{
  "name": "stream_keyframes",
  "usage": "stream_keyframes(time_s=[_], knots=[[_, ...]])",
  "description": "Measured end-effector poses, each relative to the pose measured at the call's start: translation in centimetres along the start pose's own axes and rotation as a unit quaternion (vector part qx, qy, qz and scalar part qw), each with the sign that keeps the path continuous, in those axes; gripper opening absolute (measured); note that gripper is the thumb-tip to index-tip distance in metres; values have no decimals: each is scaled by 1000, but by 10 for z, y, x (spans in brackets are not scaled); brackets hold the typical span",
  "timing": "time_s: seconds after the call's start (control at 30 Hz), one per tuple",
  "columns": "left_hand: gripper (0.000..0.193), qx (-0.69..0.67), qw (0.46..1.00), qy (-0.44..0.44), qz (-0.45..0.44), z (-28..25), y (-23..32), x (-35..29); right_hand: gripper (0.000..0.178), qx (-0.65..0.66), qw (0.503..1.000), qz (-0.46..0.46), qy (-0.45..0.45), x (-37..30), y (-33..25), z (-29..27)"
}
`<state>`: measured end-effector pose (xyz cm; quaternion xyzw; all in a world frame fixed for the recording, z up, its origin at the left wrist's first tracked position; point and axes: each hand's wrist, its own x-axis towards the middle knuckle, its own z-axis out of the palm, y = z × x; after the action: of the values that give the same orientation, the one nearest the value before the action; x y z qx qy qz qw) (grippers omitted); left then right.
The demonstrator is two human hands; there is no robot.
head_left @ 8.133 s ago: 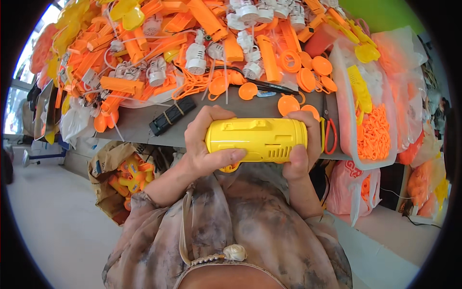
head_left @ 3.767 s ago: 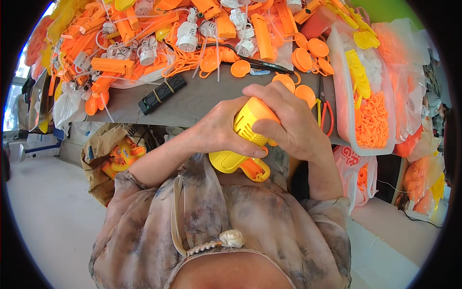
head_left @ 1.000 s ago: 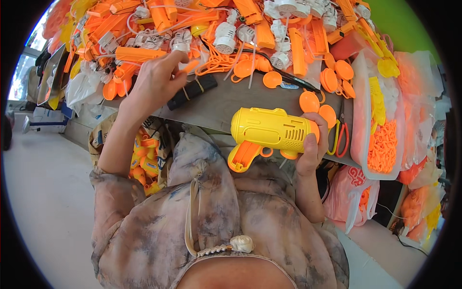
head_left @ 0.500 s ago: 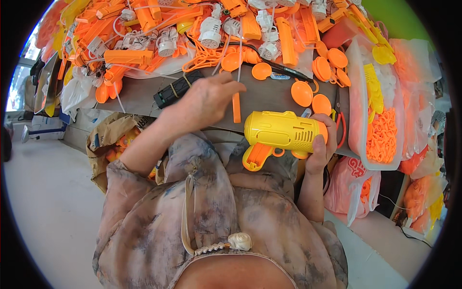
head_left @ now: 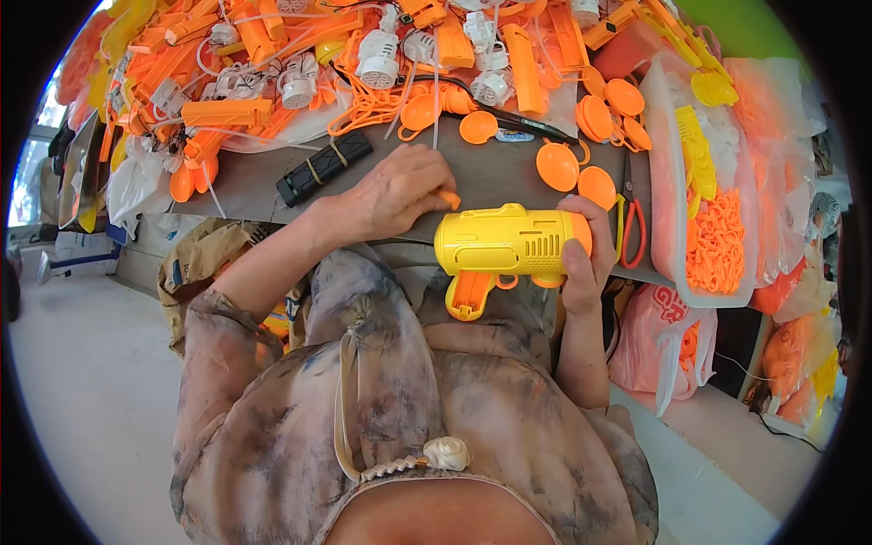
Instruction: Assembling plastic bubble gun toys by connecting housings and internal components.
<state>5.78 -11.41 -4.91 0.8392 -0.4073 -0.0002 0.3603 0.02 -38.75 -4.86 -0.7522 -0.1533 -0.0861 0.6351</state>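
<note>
A yellow toy gun with an orange front end and an orange hollow in its handle is gripped by my right hand, fingers wrapped round the orange end. Its handle hangs down toward my lap. My left hand is at the table's edge, just left of the toy's rear. Its fingers are closed on a small orange plastic piece, of which only the tip shows. Behind that hand lies a black oblong block with tan bands round it.
Orange and white toy parts are heaped along the back. Orange round caps lie near the toy. Red-handled scissors rest at the right edge, beside a clear bin of orange and yellow pieces. A brown paper bag stands below left.
My left hand has come down onto the orange piece and closed on it. The toy gun and right hand appear slightly further left, as the whole view has shifted a little.
</note>
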Motion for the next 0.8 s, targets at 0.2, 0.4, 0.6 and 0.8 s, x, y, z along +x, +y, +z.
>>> stream_keyframes(time_s=[0.2, 0.4, 0.6, 0.8], knots=[[16, -279, 941, 110, -155, 1, 39, 18, 45, -35, 998, -20, -40, 12, 0, 14], [16, -245, 957, 98, -122, 2, 40, 13, 42, -10, 999, -43, -10, 15, 0, 34], [84, 114, 987, 114, 5, 6, 54, 3, 41, 4, 998, -26, 58, 15, 7, 48], [81, 92, 985, 143, 17, 16, 52, 2, 42, -4, 996, -26, 84, 15, 9, 52]])
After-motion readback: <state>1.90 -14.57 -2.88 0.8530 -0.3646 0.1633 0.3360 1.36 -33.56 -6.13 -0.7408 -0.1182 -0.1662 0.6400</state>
